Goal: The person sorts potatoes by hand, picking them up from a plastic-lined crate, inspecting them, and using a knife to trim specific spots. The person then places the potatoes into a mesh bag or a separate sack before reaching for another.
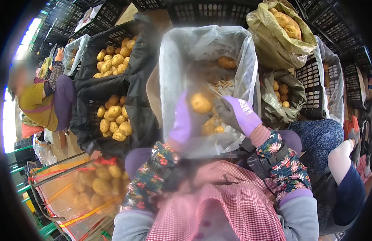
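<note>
My left hand (pixel 182 120), in a purple glove and blurred, holds a yellow potato (pixel 201 103) above a crate lined with clear plastic (pixel 170 60). Just right of that potato is my right hand (pixel 236 114), gloved in purple with dark grey fingers. Its fingers are bent together, and a thin stick-like thing (pixel 215 90) points from them toward the potato; what it is cannot be made out. Lower in the crate lie yellow potatoes (pixel 210 127), partly hidden by the hands. A browner potato (pixel 226 62) and dry scraps (pixel 223 84) are farther up inside.
Two black-lined crates of potatoes (pixel 113 62) (pixel 115 118) stand at left, above a mesh sack of potatoes (pixel 99 184). Green sacks (pixel 274 52) (pixel 288 86) hold potatoes at right. One person (pixel 41 100) sits far left; another person's arm (pixel 342 160) shows at right.
</note>
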### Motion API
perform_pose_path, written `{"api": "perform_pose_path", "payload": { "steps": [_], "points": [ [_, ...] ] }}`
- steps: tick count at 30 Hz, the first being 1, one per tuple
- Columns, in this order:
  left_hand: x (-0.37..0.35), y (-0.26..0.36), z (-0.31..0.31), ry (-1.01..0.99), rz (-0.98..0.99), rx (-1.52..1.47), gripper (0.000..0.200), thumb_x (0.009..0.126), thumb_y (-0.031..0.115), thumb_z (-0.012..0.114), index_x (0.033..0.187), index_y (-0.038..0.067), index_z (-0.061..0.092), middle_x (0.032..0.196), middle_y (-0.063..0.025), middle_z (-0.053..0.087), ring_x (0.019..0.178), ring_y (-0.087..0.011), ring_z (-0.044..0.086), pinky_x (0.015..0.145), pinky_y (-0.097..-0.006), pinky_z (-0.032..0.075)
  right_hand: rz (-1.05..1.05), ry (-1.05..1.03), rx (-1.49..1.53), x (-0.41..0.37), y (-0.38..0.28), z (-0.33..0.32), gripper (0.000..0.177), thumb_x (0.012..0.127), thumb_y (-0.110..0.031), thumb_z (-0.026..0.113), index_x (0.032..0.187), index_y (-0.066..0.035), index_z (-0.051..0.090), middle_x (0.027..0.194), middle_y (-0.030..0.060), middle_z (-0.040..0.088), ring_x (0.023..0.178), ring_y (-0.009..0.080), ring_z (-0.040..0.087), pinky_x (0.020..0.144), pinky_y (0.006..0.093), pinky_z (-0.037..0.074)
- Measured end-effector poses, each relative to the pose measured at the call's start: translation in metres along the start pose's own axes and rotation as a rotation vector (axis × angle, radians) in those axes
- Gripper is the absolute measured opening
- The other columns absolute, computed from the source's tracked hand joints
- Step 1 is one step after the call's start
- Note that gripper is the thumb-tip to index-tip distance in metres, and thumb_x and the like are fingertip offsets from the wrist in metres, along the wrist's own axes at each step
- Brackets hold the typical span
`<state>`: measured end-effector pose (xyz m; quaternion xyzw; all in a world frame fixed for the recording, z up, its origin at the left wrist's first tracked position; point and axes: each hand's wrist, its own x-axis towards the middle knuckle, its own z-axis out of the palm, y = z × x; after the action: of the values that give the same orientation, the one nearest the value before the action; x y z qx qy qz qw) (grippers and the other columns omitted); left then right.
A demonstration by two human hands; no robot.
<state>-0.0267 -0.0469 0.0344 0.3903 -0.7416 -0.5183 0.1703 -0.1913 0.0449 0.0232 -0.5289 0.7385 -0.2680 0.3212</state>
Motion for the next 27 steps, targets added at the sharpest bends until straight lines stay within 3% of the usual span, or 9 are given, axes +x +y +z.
{"api": "perform_pose_path", "payload": {
  "steps": [3,6,12,15,17,22,24,26,27],
  "points": [
    [-0.001,-0.020,0.001,0.129,0.149,0.030,0.072,0.068,0.007,0.082,0.128,0.001,0.042,0.118,-0.0119,0.047,0.105,-0.0206,0.052,0.087,-0.0326,0.050,0.071,-0.046,0.073,0.001,-0.013,-0.003,0.041,0.100,-0.037,0.048,0.091,0.002,0.057,0.071,0.0241,0.051,0.065,0.0391,0.050,0.065,0.0448,0.045],
    [-0.007,-0.017,0.003,0.068,-0.057,-0.365,0.070,0.069,0.006,0.081,0.127,0.002,0.043,0.119,-0.0101,0.047,0.105,-0.0192,0.053,0.086,-0.0319,0.051,0.007,-0.045,0.104,0.002,-0.008,0.002,0.039,0.100,-0.035,0.048,0.090,0.001,0.058,0.072,0.0243,0.052,0.067,0.0409,0.053,0.065,0.0449,0.045],
    [-0.007,-0.007,-0.006,-0.083,-0.010,-0.191,0.069,0.073,0.002,0.076,0.133,0.003,0.042,0.123,-0.0087,0.046,0.106,-0.0182,0.054,0.085,-0.0312,0.052,-0.206,0.056,-0.158,-0.001,-0.018,0.000,0.024,0.096,-0.026,0.050,0.091,-0.007,0.062,0.079,0.0204,0.060,0.074,0.0390,0.062,0.066,0.0459,0.048],
    [-0.007,-0.025,0.002,-0.111,-0.145,-0.464,0.071,0.075,0.000,0.073,0.137,0.004,0.040,0.124,-0.0085,0.047,0.106,-0.0184,0.054,0.087,-0.0307,0.052,-0.279,-0.009,-0.286,-0.003,-0.021,-0.002,0.016,0.094,-0.022,0.053,0.091,-0.010,0.063,0.080,0.0169,0.064,0.075,0.0368,0.064,0.065,0.0463,0.050],
    [-0.007,-0.023,-0.002,-0.087,-0.060,-0.186,0.071,0.075,-0.001,0.072,0.138,0.004,0.040,0.123,-0.0079,0.048,0.105,-0.0176,0.055,0.088,-0.0301,0.051,-0.288,0.031,-0.304,-0.006,-0.019,0.000,0.014,0.091,-0.023,0.055,0.091,-0.011,0.063,0.078,0.0152,0.064,0.075,0.0361,0.065,0.065,0.0459,0.051],
    [0.000,-0.027,0.002,-0.100,-0.073,-0.302,0.068,0.075,0.002,0.074,0.136,0.002,0.044,0.119,-0.0079,0.052,0.104,-0.0169,0.055,0.088,-0.0301,0.051,-0.361,0.061,-0.338,-0.007,-0.005,0.007,0.019,0.085,-0.028,0.063,0.087,-0.010,0.060,0.076,0.0156,0.062,0.074,0.0375,0.063,0.065,0.0466,0.051],
    [-0.004,-0.022,0.002,-0.099,-0.150,-0.509,0.066,0.076,0.005,0.075,0.135,0.002,0.045,0.118,-0.0083,0.053,0.105,-0.0170,0.055,0.088,-0.0303,0.050,-0.267,0.004,-0.330,-0.004,-0.007,0.009,0.018,0.086,-0.027,0.063,0.090,-0.010,0.060,0.077,0.0162,0.062,0.077,0.0374,0.063,0.066,0.0461,0.051],
    [-0.006,-0.021,-0.002,-0.092,-0.130,-0.370,0.067,0.078,0.009,0.076,0.136,0.001,0.044,0.118,-0.0088,0.053,0.106,-0.0169,0.055,0.088,-0.0302,0.050,-0.110,-0.017,-0.357,0.006,-0.007,0.000,0.020,0.088,-0.029,0.061,0.094,-0.010,0.061,0.081,0.0186,0.062,0.079,0.0397,0.062,0.067,0.0471,0.050],
    [-0.003,-0.018,-0.004,-0.088,-0.105,-0.305,0.067,0.078,0.011,0.076,0.137,0.001,0.044,0.118,-0.0090,0.053,0.106,-0.0169,0.055,0.088,-0.0301,0.050,-0.221,0.122,-0.343,0.009,0.010,0.003,0.025,0.093,-0.031,0.060,0.097,-0.007,0.060,0.076,0.0133,0.063,0.066,0.0305,0.062,0.060,0.0395,0.049]
  ]
}}
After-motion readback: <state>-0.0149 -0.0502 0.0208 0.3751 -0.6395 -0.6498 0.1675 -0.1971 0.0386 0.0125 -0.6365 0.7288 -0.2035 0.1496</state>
